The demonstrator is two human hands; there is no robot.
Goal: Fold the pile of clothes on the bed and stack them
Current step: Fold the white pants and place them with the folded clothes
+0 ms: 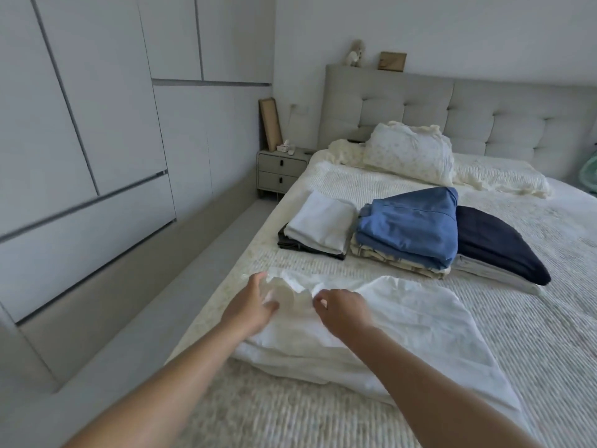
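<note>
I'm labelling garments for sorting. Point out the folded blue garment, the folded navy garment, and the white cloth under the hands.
Folded blue garment [410, 221]: head view, top face.
Folded navy garment [494, 244]: head view, upper surface.
White cloth [420, 324]: head view, flat middle.

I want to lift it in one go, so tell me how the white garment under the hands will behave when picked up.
The white garment will likely flop: its near edge already rumples where the left hand and right hand touch it. It looks thin, so probably light. Its loose layers may slide apart unless supported from below.
</note>
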